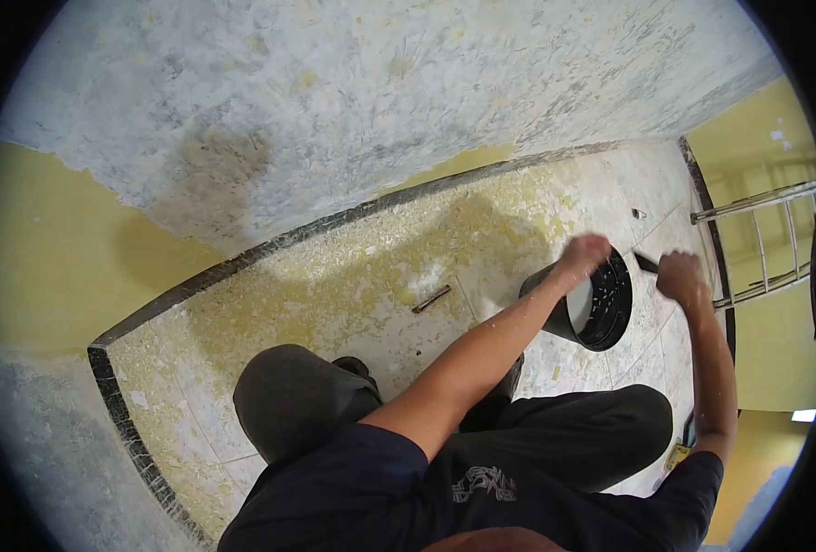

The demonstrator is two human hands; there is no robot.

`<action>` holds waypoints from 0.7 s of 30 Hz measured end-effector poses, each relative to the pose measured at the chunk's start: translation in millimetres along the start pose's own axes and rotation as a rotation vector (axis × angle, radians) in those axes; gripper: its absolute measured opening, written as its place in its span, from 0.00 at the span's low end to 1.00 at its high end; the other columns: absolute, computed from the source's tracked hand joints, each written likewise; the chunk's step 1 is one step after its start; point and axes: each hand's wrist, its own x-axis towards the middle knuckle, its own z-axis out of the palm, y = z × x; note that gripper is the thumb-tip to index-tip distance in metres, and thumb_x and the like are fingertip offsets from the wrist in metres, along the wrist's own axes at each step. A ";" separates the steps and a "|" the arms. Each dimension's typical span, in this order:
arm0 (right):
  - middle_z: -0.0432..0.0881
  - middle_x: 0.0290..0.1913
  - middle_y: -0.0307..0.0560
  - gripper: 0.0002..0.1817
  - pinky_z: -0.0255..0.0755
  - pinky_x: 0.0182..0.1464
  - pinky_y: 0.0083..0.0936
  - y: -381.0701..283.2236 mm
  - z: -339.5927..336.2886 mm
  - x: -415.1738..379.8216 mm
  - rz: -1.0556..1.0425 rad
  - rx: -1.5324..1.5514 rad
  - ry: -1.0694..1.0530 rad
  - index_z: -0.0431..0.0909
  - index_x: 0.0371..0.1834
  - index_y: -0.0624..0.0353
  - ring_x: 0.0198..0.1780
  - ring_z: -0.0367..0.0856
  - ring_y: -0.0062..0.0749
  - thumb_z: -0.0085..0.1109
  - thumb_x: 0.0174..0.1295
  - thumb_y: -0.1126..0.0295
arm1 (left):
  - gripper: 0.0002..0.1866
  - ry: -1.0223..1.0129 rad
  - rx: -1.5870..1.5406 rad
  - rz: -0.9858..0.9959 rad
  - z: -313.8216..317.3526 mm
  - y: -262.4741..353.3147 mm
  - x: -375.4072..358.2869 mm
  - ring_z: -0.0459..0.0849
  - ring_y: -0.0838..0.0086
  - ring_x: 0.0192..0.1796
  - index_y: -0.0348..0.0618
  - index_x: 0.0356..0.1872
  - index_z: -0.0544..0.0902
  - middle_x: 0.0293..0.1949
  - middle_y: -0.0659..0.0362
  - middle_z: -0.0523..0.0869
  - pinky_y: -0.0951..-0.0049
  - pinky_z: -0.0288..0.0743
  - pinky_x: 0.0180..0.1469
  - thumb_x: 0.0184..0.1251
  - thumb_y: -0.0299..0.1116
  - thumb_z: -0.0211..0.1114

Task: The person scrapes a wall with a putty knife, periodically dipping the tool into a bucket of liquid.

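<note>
My left hand [586, 255] is over the near-left rim of a black bucket [618, 317], its fingers curled and blurred; what they hold, if anything, is hidden. White liquid or paste and white flecks show inside the bucket. Just right of the bucket, my right hand [683, 278] is closed around the handle of a dark tool [646, 263], which points toward the bucket. The tool's far end is too small to make out.
A scraped wall [380, 101] rises ahead, with a dark skirting strip [307, 230] below. Paint flakes cover the floor [325, 285], where a small brown stick-like object [432, 299] lies. A ladder [759, 204] stands at the right. My bent knees are close by.
</note>
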 end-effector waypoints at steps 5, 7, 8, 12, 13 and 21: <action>0.83 0.36 0.58 0.17 0.76 0.44 0.42 -48.8 -28.3 82.2 -0.358 0.590 0.521 0.78 0.45 0.66 0.39 0.82 0.48 0.53 0.64 0.62 | 0.34 0.254 -0.670 -0.195 -64.2 39.9 10.5 0.74 0.62 0.58 0.48 0.64 0.68 0.59 0.55 0.75 0.51 0.67 0.56 0.65 0.61 0.58; 0.81 0.30 0.44 0.15 0.74 0.25 0.24 -115.5 -73.1 92.6 -0.304 1.276 -0.168 0.77 0.46 0.68 0.25 0.78 0.24 0.50 0.66 0.66 | 0.34 0.350 -0.837 -0.171 -86.5 63.3 0.5 0.79 0.64 0.52 0.44 0.54 0.75 0.51 0.54 0.80 0.55 0.73 0.51 0.64 0.66 0.55; 0.80 0.29 0.42 0.14 0.73 0.23 0.23 -152.3 -55.2 118.7 -0.543 1.459 -0.227 0.77 0.48 0.66 0.23 0.76 0.24 0.50 0.67 0.67 | 0.32 0.379 -0.847 -0.156 -102.6 69.8 -5.2 0.81 0.66 0.46 0.44 0.47 0.77 0.44 0.56 0.81 0.59 0.74 0.47 0.65 0.66 0.55; 0.81 0.36 0.50 0.19 0.76 0.41 0.27 -279.2 -58.7 130.9 -0.287 1.936 -0.296 0.75 0.52 0.69 0.36 0.80 0.29 0.50 0.69 0.62 | 0.25 0.805 -0.511 0.034 -167.8 72.3 -2.7 0.81 0.69 0.33 0.43 0.33 0.79 0.30 0.59 0.82 0.69 0.75 0.39 0.69 0.58 0.57; 0.81 0.38 0.50 0.20 0.75 0.43 0.27 -312.9 -46.0 140.6 -0.301 2.191 -0.265 0.74 0.52 0.70 0.38 0.80 0.30 0.50 0.70 0.61 | 0.23 0.849 -0.301 0.060 -194.6 63.3 -1.8 0.81 0.69 0.34 0.42 0.34 0.79 0.31 0.58 0.81 0.68 0.74 0.39 0.70 0.55 0.58; 0.82 0.37 0.48 0.16 0.74 0.39 0.29 -439.7 -63.4 122.8 -0.134 2.920 -0.511 0.78 0.41 0.66 0.37 0.79 0.30 0.51 0.70 0.61 | 0.23 1.089 0.708 0.047 -245.0 114.7 -70.8 0.83 0.59 0.35 0.34 0.37 0.82 0.31 0.47 0.85 0.61 0.73 0.42 0.74 0.47 0.53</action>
